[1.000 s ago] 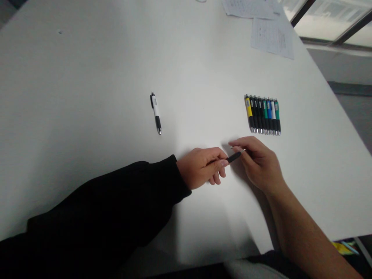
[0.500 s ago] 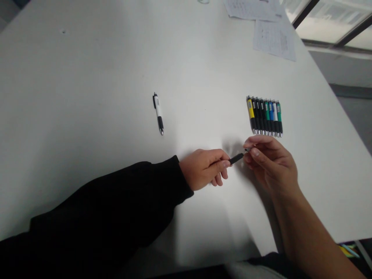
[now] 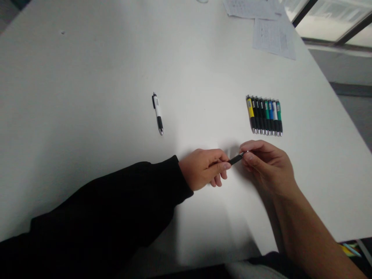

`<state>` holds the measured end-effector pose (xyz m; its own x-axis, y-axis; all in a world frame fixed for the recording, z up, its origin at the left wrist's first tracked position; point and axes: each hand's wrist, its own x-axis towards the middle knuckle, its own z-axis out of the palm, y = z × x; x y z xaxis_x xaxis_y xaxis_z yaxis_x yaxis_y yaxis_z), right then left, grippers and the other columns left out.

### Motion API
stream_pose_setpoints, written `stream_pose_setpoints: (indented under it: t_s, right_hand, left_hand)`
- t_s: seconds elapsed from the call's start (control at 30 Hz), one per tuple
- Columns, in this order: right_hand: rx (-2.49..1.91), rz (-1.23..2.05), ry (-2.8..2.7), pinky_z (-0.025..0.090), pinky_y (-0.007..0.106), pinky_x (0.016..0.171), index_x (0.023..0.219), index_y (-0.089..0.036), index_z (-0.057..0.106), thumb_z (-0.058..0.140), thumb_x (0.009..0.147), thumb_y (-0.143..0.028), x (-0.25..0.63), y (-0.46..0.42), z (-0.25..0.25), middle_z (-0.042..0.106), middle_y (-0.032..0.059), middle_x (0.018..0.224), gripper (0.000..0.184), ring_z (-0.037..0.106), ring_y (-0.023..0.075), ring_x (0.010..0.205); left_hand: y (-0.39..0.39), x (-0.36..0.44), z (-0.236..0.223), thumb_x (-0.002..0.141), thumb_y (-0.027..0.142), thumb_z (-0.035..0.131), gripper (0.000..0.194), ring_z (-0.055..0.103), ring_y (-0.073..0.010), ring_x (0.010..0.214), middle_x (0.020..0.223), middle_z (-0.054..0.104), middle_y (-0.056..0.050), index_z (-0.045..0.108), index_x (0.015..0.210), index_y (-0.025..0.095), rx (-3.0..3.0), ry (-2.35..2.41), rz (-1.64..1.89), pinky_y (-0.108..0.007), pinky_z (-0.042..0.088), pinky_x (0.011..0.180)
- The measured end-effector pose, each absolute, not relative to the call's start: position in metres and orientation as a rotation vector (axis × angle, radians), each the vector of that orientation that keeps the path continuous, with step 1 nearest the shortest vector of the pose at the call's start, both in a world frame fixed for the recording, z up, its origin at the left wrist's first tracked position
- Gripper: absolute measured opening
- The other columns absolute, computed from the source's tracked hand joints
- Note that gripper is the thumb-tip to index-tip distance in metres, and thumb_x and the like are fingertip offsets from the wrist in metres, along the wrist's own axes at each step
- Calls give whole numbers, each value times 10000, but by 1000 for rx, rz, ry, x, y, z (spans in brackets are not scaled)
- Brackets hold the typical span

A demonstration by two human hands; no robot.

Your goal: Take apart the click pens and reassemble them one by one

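My left hand [image 3: 205, 168], in a black sleeve, is closed around a pen whose black grip [image 3: 236, 158] sticks out toward the right. My right hand [image 3: 269, 166] pinches the pen's silver tip with thumb and fingers. Both hands rest low over the white table [image 3: 87, 77]. Just beyond my right hand lies a tidy row of several pens [image 3: 264, 115] in yellow, black, green, blue and white. A single white and black pen [image 3: 157, 113] lies alone further left.
Printed paper sheets [image 3: 273, 37] lie at the table's far right corner. The table's right edge runs diagonally beside a grey floor and a window frame [image 3: 328, 19]. The near edge is just below my forearms.
My right hand drew slightly away from the pen's tip half a second ago and has come back onto it. My left hand has hardly moved.
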<state>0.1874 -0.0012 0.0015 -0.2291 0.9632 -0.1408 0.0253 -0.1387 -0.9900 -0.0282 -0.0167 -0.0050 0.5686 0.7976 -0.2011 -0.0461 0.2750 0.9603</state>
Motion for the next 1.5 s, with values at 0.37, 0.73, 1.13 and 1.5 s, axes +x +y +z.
stream_pose_setpoints:
  t_s: [0.37,0.73,1.13,1.5]
  right_hand:
    - [-1245,1454,-1347,328,246,399,927,-234,782,811,802,-272,188,-1,7,653,9,698,133,441,100,487]
    - [-1288,1290,-1658,364,264,481,751,-212,722,795,807,-306,189,-1,18,625,-2,652,132,485,120,548]
    - [-1177,1305,-1813,419,287,564,946,-241,710,726,892,-340,196,-3,20,665,23,825,114,577,165,682]
    - [-1301,1057,-2027,349,275,516,676,-214,591,678,924,-372,194,-5,21,513,-35,570,306,452,121,522]
  left_hand:
    - [-15,-29,-2,955,235,528,136,650,-101,534,731,671,-23,566,864,141,1002,759,612,-188,535,479]
    - [-14,-30,0,942,226,548,139,644,-102,522,664,661,-8,592,846,136,1071,774,504,-186,538,486]
    - [-13,-31,-1,952,231,551,148,644,-96,520,675,670,-4,607,853,135,1154,769,475,-178,539,490]
    - [-14,-30,-1,911,227,614,99,636,-98,502,673,665,1,625,887,132,1135,805,484,-188,526,464]
